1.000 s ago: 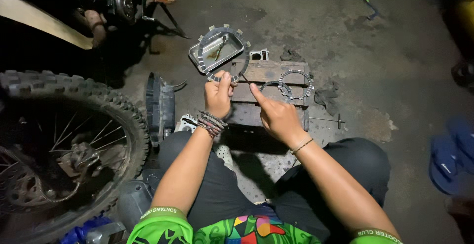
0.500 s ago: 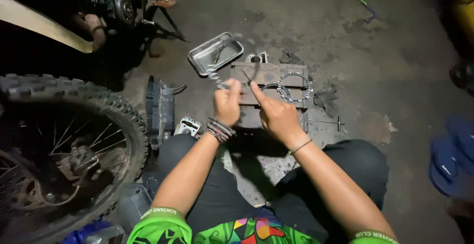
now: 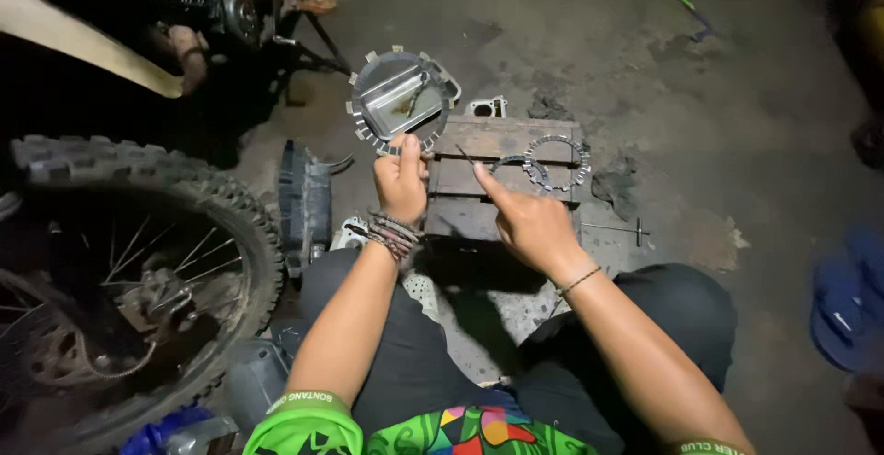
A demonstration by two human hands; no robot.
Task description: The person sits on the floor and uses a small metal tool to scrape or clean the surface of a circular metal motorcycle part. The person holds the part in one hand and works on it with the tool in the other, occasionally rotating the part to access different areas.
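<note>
The person sits on the floor with knees apart, both arms reaching forward over a low wooden block [image 3: 502, 174]. The left hand [image 3: 401, 181] is closed, pinching the near edge of a toothed metal ring [image 3: 368, 119] that tilts up over a small metal tray [image 3: 398, 96]; the ring lies straight ahead of that hand, just past the block's far left corner. The right hand [image 3: 527, 225] rests on the block, forefinger stretched out and holding a thin rod [image 3: 466, 156] that points away and leftward. A second toothed ring [image 3: 554, 162] lies flat on the block, just beyond and to the right of this hand. A motorcycle wheel [image 3: 129, 280] stands at the left.
</note>
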